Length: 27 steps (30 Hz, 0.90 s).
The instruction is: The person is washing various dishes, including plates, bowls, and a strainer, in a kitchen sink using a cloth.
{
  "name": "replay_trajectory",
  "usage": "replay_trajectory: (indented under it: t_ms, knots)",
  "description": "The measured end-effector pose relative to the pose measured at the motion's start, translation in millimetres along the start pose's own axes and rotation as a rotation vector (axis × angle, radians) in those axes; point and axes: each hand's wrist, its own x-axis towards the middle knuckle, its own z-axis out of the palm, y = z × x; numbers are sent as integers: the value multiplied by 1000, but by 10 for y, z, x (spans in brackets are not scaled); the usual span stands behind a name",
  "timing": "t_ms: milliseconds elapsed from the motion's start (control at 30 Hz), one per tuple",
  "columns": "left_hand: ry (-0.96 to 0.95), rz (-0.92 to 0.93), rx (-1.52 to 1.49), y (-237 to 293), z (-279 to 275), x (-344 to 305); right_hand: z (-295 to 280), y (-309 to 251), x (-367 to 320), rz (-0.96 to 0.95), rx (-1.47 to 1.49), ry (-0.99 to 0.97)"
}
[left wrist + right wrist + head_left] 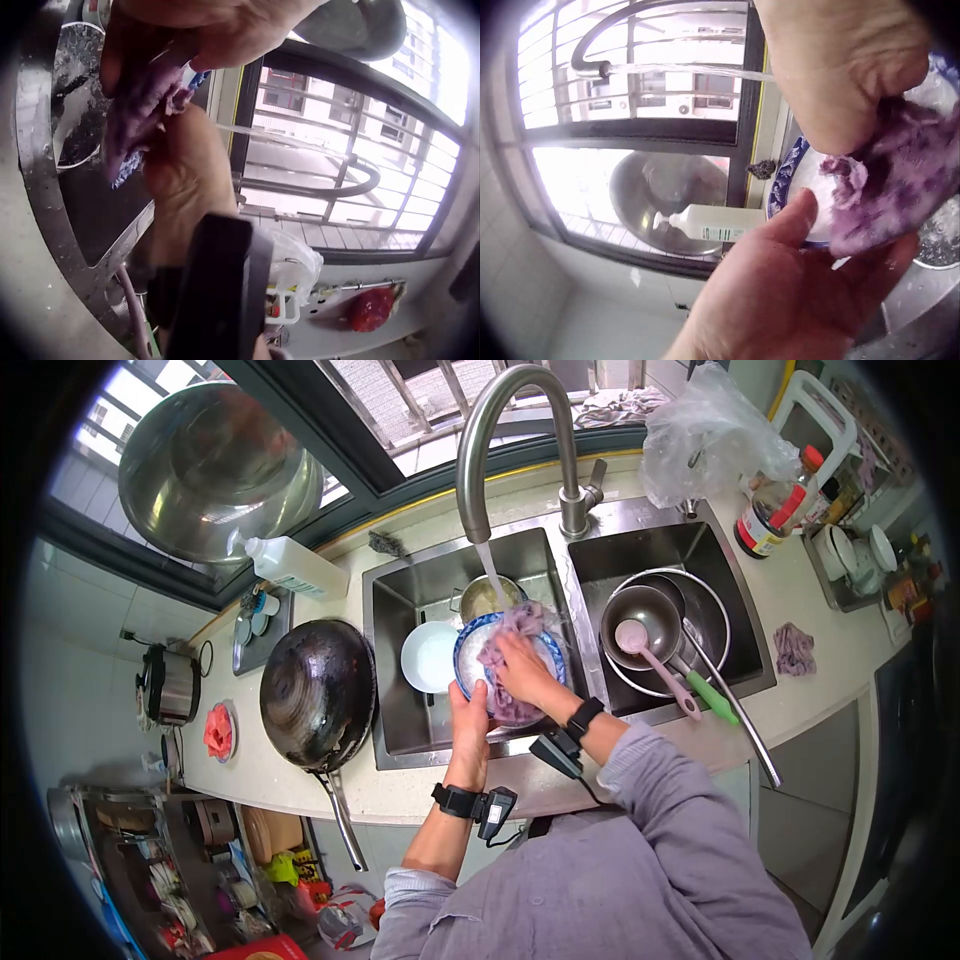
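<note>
Stainless double sink (392, 600): work is in the left basin; a curved steel tap (510, 420) runs a thin stream onto the dish.
Blue-rimmed white plate (462, 650): held tilted over the left basin under the stream, above a white bowl (428, 657) and a small steel pot (483, 598).
Left hand (468, 725): grips the plate's near edge, thumb over the rim; fingers behind it hidden.
Right hand (522, 670): fingers curled into a purple mottled cloth (508, 705), pressing it on the plate's face.
Right basin: nested steel bowls (655, 615), pink ladle (650, 655).
Counter, left: black wok (318, 693), just beside the sink.
</note>
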Motion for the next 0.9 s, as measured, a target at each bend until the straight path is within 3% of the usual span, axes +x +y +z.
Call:
replay_trajectory:
  t_ms: [100,133,200,267,367,433,467,533,567,600,667,700,733,800,833,900]
  knots:
    - [-54,-85,95,95,27,-36,48,-158,84,-221,304,41]
    - [-56,-133,92,122,31,-24,-6,-195,48,-219,302,42]
    - [-56,-133,46,121,-43,86,-148,-264,-34,-198,338,-377]
    - [-69,-124,-40,109,-151,180,-140,-149,-224,-411,297,-255]
    - [-11,-44,-41,180,-192,146,-226,16,-378,-428,415,-251]
    - [-26,-29,-70,192,-270,156,-336,135,-400,-484,-32,-85]
    - [-28,-24,-67,217,-299,146,-368,178,-387,-485,-30,-80]
    - [-28,-115,-69,333,-323,71,-377,304,-320,-372,-263,186]
    - [-48,-149,-96,363,-367,70,-337,462,-198,-301,21,34]
    - [-45,-150,-94,397,-391,67,-346,431,-171,-300,25,32]
    - [-65,-223,-58,455,-405,72,-354,359,-162,-204,429,130]
    - [-81,-219,-98,465,-410,85,-327,380,-130,-246,330,257]
    - [-82,-218,-101,464,-400,101,-291,398,-116,-248,327,256]
    - [-118,-169,-131,457,-401,119,-231,351,-128,143,795,197]
    - [-115,-169,-134,449,-392,103,-237,308,-158,143,793,193]
    - [-75,-62,-287,425,-286,61,-287,219,-211,372,1120,48]
